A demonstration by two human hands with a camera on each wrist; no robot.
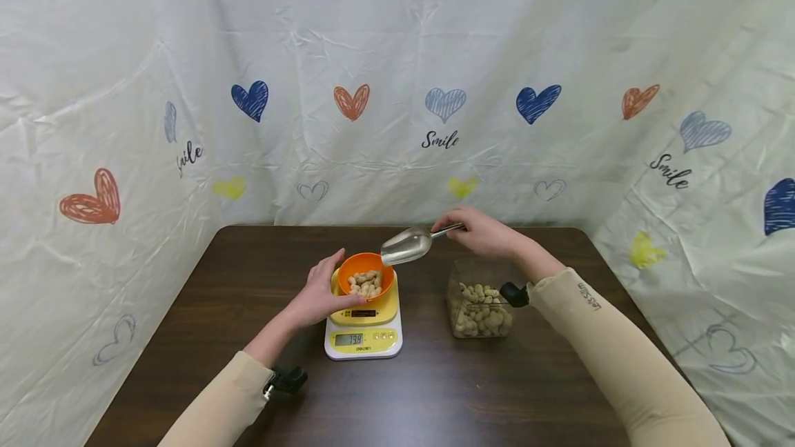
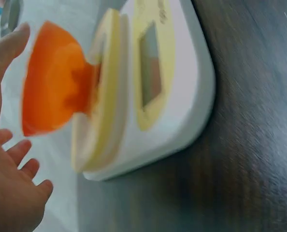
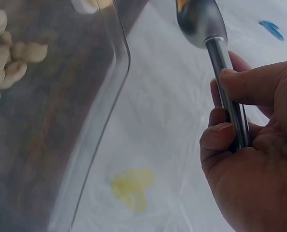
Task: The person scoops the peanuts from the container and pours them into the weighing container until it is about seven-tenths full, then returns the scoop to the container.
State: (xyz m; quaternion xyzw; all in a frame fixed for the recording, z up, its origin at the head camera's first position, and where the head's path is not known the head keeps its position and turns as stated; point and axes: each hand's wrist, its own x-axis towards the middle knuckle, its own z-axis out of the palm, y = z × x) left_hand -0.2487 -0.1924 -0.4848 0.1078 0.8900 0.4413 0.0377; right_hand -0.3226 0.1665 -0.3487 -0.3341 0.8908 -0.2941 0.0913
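In the head view, a kitchen scale (image 1: 376,349) stands on a dark brown table (image 1: 435,392), its display (image 1: 349,339) lit with digits (they look like 79.8). On its yellow top sits an orange bowl (image 1: 350,267), upright, with peanuts (image 1: 366,284) in the bottom. The left hand (image 1: 318,293) reaches round the left side of the bowl, thumb near the front edge and the other fingers towards the back. The right hand (image 1: 477,231) holds a metal scoop (image 1: 406,247) by its handle, and the scoop's front end is over the right rim of the bowl. To the right of the scale stands a clear box (image 1: 456,305), with more peanuts inside. A white cloth printed with hearts (image 1: 351,103) hangs behind the table.

In the left wrist view, the bowl shows blurred and from the side, resting on the scale. The fingers of the left hand are apart, the thumb beside the rim and the others spread below it in the picture; whether any of them touches the bowl I cannot tell.

In the right wrist view, the right hand's fingers are wrapped round the scoop's handle, the thumb pressed along it. The edge of the box and some peanuts show at left.
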